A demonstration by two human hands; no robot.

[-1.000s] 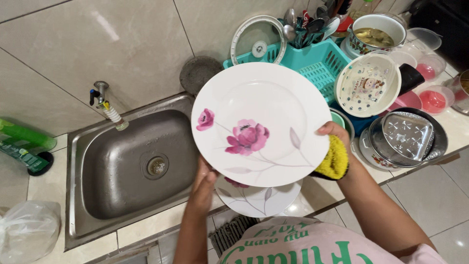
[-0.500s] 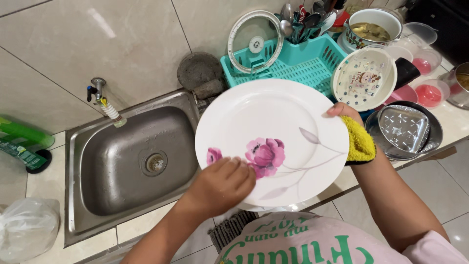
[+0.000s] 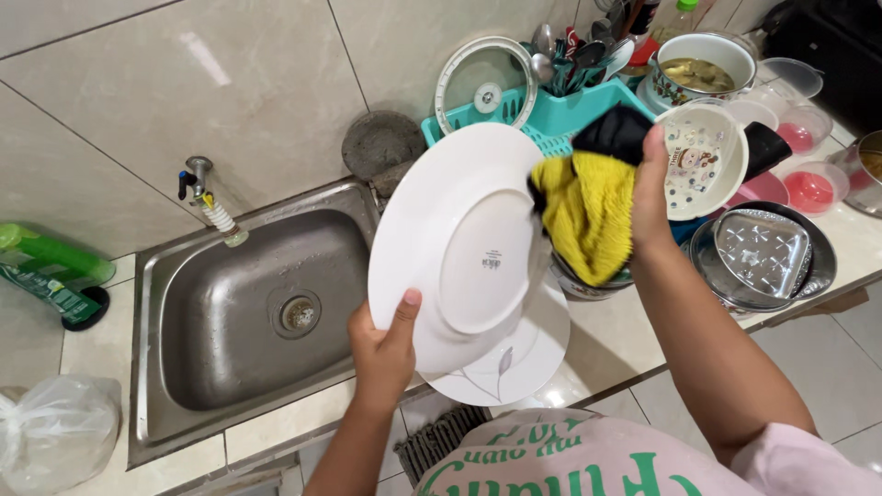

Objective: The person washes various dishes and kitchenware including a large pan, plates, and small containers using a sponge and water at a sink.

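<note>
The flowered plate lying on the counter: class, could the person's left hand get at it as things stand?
Probably not at once: the left hand grips the white plate, which hangs over most of the flowered plate and covers it.

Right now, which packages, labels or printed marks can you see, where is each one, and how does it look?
Green bottle: far left on the counter, lying tilted, with a green label.
White plate: held by the left hand, underside up, small dark maker's mark at its centre.
White bowl: right of the right hand, cartoon print inside.
</note>
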